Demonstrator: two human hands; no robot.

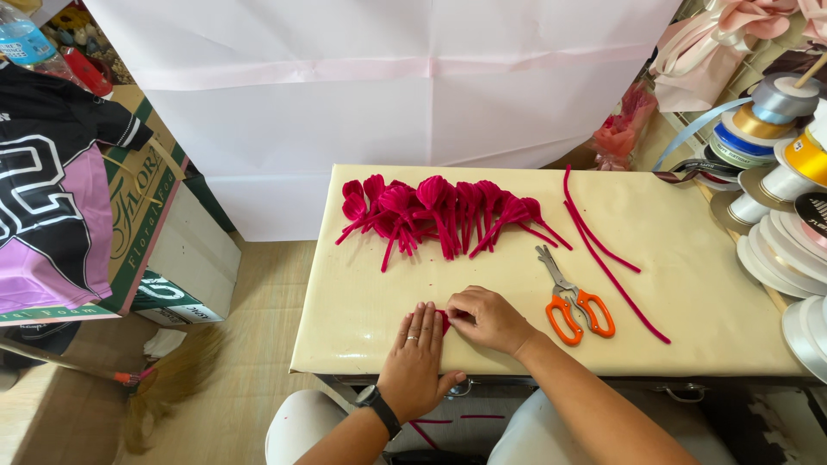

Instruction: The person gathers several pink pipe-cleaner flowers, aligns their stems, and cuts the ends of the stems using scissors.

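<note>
My left hand lies flat on the cream table, fingers together, pressing on a small magenta pipe-cleaner piece near the front edge. A black watch is on that wrist. Right beside it, my right hand is curled, its fingertips pinching the same magenta piece. Most of the piece is hidden under both hands. Farther back lies a row of several finished magenta pipe-cleaner petals.
Orange-handled scissors lie right of my right hand. Two long magenta pipe cleaners stretch beyond them. Ribbon spools crowd the right edge. A cardboard box and a broom are on the floor at left. White paper hangs behind.
</note>
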